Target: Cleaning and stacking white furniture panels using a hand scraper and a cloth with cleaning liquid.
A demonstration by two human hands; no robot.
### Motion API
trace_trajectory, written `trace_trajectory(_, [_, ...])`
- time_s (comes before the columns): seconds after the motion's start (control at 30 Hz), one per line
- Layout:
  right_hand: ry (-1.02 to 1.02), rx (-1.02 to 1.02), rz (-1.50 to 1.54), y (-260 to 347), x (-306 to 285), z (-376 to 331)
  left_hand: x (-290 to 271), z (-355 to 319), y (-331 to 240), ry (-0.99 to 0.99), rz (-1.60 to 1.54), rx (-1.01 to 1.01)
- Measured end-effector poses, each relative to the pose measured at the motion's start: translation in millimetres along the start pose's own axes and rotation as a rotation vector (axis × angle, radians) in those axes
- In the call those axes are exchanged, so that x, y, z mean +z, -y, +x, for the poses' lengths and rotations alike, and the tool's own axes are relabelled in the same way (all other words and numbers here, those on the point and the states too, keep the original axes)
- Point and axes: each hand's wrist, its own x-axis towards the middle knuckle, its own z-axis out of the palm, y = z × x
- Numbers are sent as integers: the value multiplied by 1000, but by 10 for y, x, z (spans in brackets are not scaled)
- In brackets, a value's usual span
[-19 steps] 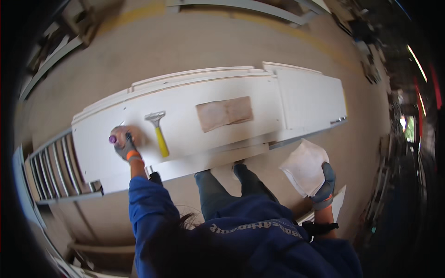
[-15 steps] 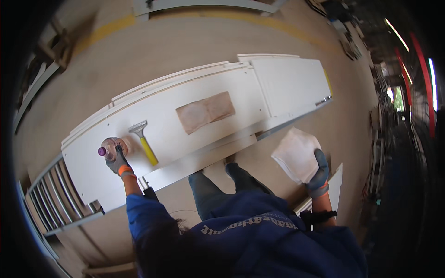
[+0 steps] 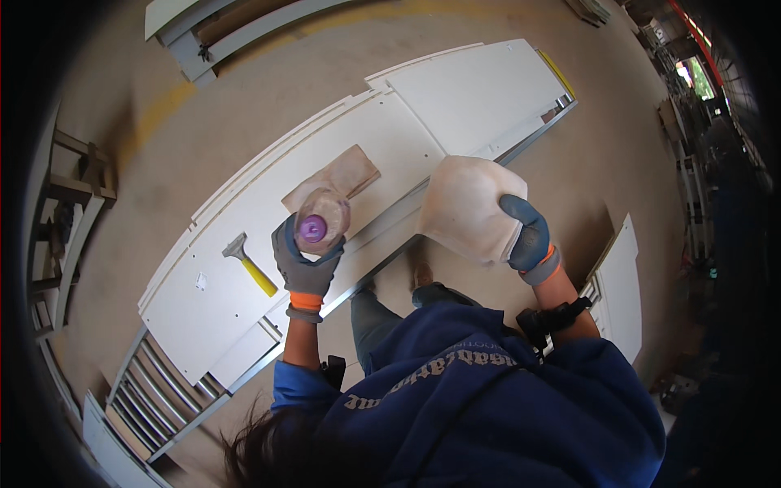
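My left hand (image 3: 307, 264), in a grey glove with an orange cuff, is wrapped round a clear plastic bottle (image 3: 335, 213). Its purple cap (image 3: 312, 228) faces up toward me. A folded whitish cloth (image 3: 468, 207) is pinched along its right edge by my gloved right hand (image 3: 529, 232), over the front edge of the white panels. Behind the bottle, a brownish folded cloth (image 3: 346, 169) lies flat on the white panel (image 3: 220, 305). A scraper with a yellow handle (image 3: 259, 276) rests on the same panel, left of my left hand.
A metal roller conveyor (image 3: 163, 382) adjoins the panels at the lower left. Another white panel (image 3: 620, 285) stands at the right. A white-topped frame (image 3: 183, 37) is at the far left, and shelving (image 3: 69, 211) runs along the left side.
My left hand has lifted the bottle off the panel and brought it right and nearer. The cloth in my right hand has come up and left. The whole view has turned.
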Motion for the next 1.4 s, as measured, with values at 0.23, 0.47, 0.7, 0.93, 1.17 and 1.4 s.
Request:
trace_trajectory(0.23, [116, -31, 272, 65, -827, -292, 493, 204, -1387, 281, 461, 341])
trace_trajectory(0.47, [231, -47, 313, 349, -1201, -679, 1192, 303, -2398, 237, 701, 904])
trace_trajectory(0.7, [380, -145, 326, 669, -1576, -863, 1614, 134, -3167, 242, 923, 1149])
trace_trajectory(0.93, [458, -193, 220, 773, -1672, -1004, 1826, -30, -3528, 311, 1163, 1234])
trace_trajectory(1.17, [428, -572, -465, 863, -1612, -1074, 1771, -83, -3609, 339, 1222, 1203])
trace_trajectory(1.4, [162, -1291, -1780, 947, -1673, -929, 1681, -71, -3634, 342, 1318, 1153])
